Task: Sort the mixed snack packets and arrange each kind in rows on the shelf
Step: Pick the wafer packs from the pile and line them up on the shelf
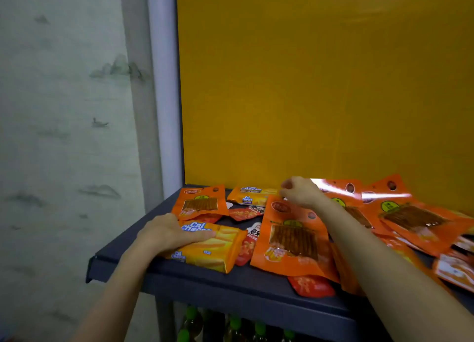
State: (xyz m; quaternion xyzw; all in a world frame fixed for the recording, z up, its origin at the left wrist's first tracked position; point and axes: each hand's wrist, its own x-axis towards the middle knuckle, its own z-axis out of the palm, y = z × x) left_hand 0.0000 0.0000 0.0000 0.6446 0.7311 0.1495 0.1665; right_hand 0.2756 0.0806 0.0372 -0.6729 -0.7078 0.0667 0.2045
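Note:
Mixed snack packets lie on a dark shelf [256, 290]. My left hand [169, 232] rests flat on a yellow Cal Cheese packet [215, 249] near the front left corner. A second Cal Cheese packet [252, 195] lies at the back. My right hand [301, 191] hovers with curled fingers at that packet's right end, above a large orange spicy-strip packet [292, 239]; whether it pinches anything is unclear. Another orange packet [201, 203] lies at the back left. Several more orange packets [410, 213] overlap on the right. Small red packets [247, 212] [311, 286] peek out between them.
A yellow back panel [320, 85] rises behind the shelf. A white post [164, 98] and a painted wall [64, 136] stand to the left. Green-capped bottles [234, 323] sit on the level below. Small white-and-red packets [456, 267] lie at the far right edge.

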